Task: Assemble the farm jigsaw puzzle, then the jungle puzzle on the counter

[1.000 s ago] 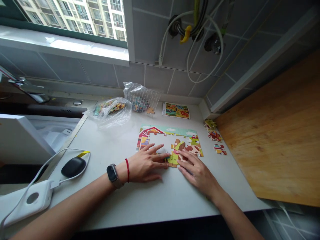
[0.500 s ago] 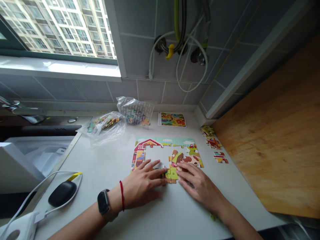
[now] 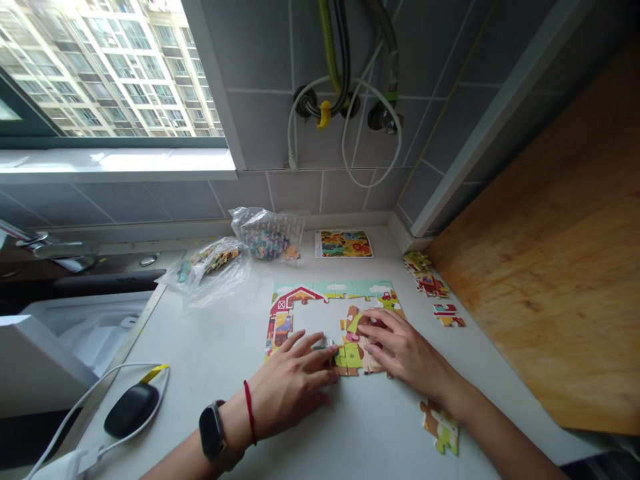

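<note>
A partly joined jigsaw puzzle (image 3: 345, 290) lies on the white counter, showing a red barn roof, pale sky and a bare middle. My left hand (image 3: 303, 373) rests flat over its lower left, fingers spread, covering pieces there. Over the right side, my right hand (image 3: 400, 340) touches the brown and green animal pieces (image 3: 354, 327) with bent, separated fingertips; I see nothing gripped. Part of the puzzle's right edge is hidden beneath it. Beside my right forearm sits a loose joined puzzle section (image 3: 443, 427) in brown, white and green.
Clear plastic bags (image 3: 267, 237) of puzzle pieces stand at the back, beside a picture card (image 3: 344, 244). Small piece groups (image 3: 433, 285) lie along the wooden panel (image 3: 530, 280). To the left are a black oval device (image 3: 131, 409), a white cable and the sink (image 3: 85, 310).
My right hand has moved up over the puzzle's right side, uncovering lower pieces. The loose section near my forearm now shows more fully. My left hand stays spread; the camera view has shifted slightly.
</note>
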The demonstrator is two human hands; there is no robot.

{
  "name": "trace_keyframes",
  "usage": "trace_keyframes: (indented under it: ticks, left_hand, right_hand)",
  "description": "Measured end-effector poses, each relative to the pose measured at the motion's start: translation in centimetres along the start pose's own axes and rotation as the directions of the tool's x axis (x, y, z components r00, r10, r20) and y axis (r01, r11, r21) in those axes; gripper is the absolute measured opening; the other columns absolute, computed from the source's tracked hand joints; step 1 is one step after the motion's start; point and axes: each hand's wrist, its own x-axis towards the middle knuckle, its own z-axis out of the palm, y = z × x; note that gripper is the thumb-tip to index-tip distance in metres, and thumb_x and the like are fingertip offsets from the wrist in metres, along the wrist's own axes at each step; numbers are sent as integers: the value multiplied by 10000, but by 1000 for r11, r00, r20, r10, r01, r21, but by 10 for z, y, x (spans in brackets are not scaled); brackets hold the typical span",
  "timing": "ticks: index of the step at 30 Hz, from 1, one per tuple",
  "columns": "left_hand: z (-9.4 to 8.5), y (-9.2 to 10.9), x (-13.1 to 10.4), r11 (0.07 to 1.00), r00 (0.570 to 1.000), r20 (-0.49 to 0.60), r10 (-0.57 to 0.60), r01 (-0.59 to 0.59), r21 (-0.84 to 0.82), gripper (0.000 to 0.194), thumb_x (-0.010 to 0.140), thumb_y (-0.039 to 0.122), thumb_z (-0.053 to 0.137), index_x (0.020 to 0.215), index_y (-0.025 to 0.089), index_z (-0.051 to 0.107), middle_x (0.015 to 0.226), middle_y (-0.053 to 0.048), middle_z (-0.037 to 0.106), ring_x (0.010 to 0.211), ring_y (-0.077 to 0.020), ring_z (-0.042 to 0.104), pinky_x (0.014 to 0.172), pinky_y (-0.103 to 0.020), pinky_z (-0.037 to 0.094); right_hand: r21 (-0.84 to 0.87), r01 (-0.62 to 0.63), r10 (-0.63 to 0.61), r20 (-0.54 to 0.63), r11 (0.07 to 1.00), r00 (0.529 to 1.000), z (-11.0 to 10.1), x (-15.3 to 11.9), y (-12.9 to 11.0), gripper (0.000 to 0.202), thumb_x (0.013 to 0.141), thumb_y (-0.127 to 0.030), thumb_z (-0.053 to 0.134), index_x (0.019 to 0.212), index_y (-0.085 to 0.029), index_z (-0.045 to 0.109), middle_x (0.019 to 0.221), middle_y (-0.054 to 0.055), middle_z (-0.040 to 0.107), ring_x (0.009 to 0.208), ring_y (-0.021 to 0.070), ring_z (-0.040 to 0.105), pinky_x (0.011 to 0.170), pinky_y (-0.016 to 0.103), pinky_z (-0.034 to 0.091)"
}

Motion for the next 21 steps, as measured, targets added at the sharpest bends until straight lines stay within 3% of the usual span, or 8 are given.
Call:
trace_keyframes:
  ticks: [6,15,18,21]
  left_hand:
    - [5,7,4,1000,1000,-31,-5,5,6,370,1012,442,651,1369,343,653,1509,-41,613,1395,-349,538,1169,-601,434]
    - [0,15,9,999,999,-6,-48,48,-16,408,1002,472,661,1383,330,633,1498,-65,604,1208,-332,600,976,-524,539]
    - [-3,8,7,999,1000,-23,-10,9,-48,411,1019,471,639,1408,339,615,1494,-67,611,1215,-323,606,982,-505,543]
    - [-7,-5,4,996,994,-105,-3,-6,-91,365,1053,419,589,1395,297,618,1431,-96,650,1193,-296,627,981,-475,554]
  right_hand:
    - [-44,-42,43,32,998,999,8,9,12,299,980,-239,659,1265,-259,749,1436,101,652,1330,292,620,1127,484,549]
    - [60,-29,28,13,998,1000,14,15,23,304,983,-236,647,1264,-255,760,1282,93,735,1196,264,678,1039,446,585]
    - [129,-68,73,-37,989,997,12,10,27,287,999,-264,631,1251,-263,769,1286,92,730,1195,255,682,1028,415,594]
    - [188,-122,151,-151,975,977,8,7,31,249,1018,-302,614,1192,-253,785,1233,97,738,1157,253,699,996,394,608]
